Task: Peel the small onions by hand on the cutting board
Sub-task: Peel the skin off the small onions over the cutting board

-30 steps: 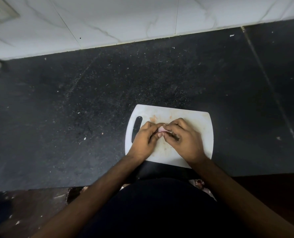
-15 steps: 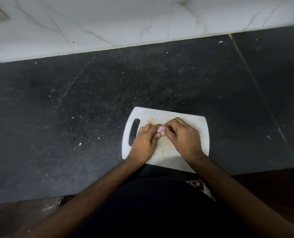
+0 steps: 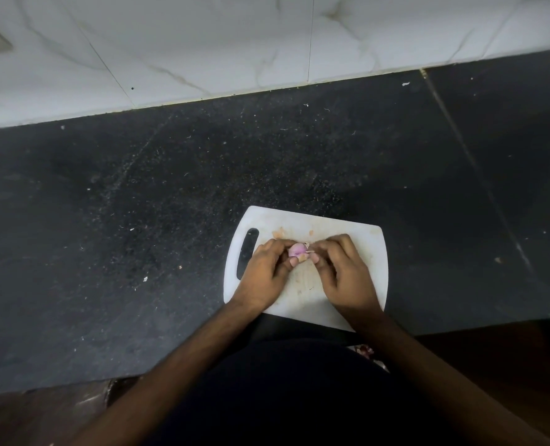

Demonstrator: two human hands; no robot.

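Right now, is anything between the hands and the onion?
Nothing visible. The left hand holds the onion directly, and the right hand pinches its loose skin, above the board.

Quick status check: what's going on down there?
Left hand holds small onion. Right hand pinches its loose skin. Both over cutting board. Nothing in the way.

onion [image 3: 297, 250]: small, pink, partly peeled | cutting board [image 3: 357, 235]: white, flat
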